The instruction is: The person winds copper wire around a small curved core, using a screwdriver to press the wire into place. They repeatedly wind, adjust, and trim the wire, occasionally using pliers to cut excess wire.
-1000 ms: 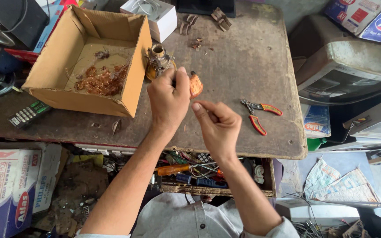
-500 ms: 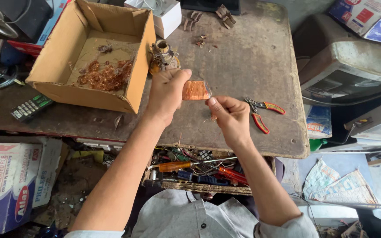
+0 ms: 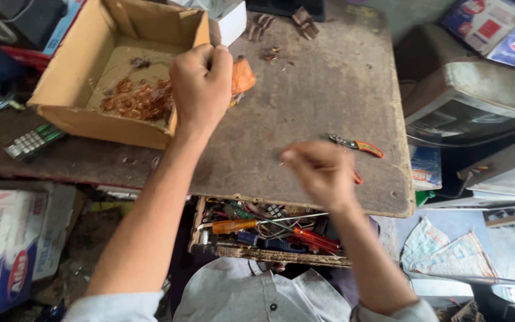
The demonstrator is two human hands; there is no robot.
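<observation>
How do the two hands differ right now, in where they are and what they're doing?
The left hand is raised over the edge of the cardboard box, closed in a fist around an orange piece. The right hand sits lower and nearer the body, above the bench's front edge beside the pliers. The left hand looks sharp; the right is motion-blurred, so anything pinched in it cannot be made out. Both are bare and closed.
</observation>
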